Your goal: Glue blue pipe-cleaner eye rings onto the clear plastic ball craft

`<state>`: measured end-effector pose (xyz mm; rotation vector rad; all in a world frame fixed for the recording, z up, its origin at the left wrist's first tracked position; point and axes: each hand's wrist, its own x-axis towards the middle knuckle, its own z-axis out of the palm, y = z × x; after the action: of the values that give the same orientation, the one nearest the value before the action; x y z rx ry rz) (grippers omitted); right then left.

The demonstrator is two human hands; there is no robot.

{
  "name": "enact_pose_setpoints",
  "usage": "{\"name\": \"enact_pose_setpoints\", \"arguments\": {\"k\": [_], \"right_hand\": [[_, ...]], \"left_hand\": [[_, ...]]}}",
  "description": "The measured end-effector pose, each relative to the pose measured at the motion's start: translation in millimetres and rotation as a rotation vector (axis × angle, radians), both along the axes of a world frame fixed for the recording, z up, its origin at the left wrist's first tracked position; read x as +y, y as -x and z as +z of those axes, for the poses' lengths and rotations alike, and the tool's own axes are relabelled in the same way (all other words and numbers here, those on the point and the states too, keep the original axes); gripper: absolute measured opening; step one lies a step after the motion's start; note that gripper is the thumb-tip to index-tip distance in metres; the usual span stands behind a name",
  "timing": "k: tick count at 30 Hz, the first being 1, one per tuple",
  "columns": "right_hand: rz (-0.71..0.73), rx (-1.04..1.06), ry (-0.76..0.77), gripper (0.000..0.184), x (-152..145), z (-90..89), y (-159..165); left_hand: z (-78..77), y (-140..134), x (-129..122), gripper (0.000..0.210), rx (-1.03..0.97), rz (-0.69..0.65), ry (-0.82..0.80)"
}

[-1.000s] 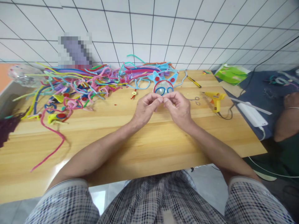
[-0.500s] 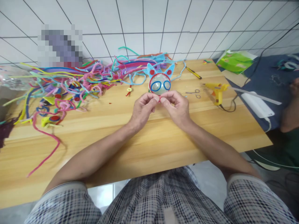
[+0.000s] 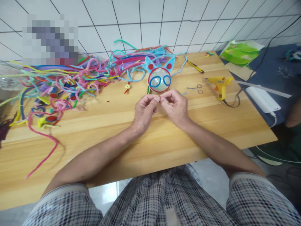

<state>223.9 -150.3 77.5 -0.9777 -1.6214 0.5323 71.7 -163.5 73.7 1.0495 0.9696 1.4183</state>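
Both hands meet over the middle of the table, fingertips touching. My left hand (image 3: 146, 110) pinches a small red piece of what looks like pipe cleaner (image 3: 160, 97), mostly covered by the fingers. My right hand (image 3: 176, 107) grips the same piece between thumb and forefinger. Just beyond the hands stands a clear ball (image 3: 160, 81) rimmed in red, with blue pipe-cleaner glasses and light-blue pointed ears bearing red dots. A little yellow and red figure (image 3: 127, 88) lies to its left. Scissors (image 3: 196, 88) rest right of the ball.
A tangled heap of coloured pipe cleaners (image 3: 87, 73) covers the back left. On the right lie a yellow glue gun (image 3: 219, 86) with a cord, a yellow cutter knife (image 3: 195, 67), a white power strip (image 3: 263, 99) and a green packet (image 3: 241, 54). Part of another person shows at the right edge.
The view has tilted and shifted slightly. My hands are a little farther from the ball, showing more of its lower rim; both still pinch the red piece.
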Motion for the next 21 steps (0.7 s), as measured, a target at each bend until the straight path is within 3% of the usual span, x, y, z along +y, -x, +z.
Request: {"name": "enact_pose_setpoints", "arguments": {"k": [3, 11, 15, 18, 21], "right_hand": [[0.006, 0.044, 0.124, 0.014, 2, 2.0, -1], [0.005, 0.053, 0.284, 0.016, 5, 5.0, 2], [0.093, 0.009, 0.381, 0.015, 10, 15.4, -5], [0.075, -0.071, 0.434, 0.021, 11, 18.3, -40], [-0.134, -0.160, 0.468, 0.019, 6, 6.9, -106]], "left_hand": [[-3.0, 1, 3, 0.037, 0.021, -0.024, -0.027], [-4.9, 11, 11, 0.031, 0.134, -0.038, -0.025], [-6.1, 13, 14, 0.025, 0.128, -0.052, -0.005], [-8.0, 11, 14, 0.020, 0.089, -0.053, 0.042], [-10.8, 8, 13, 0.017, 0.051, -0.038, 0.107]]}}
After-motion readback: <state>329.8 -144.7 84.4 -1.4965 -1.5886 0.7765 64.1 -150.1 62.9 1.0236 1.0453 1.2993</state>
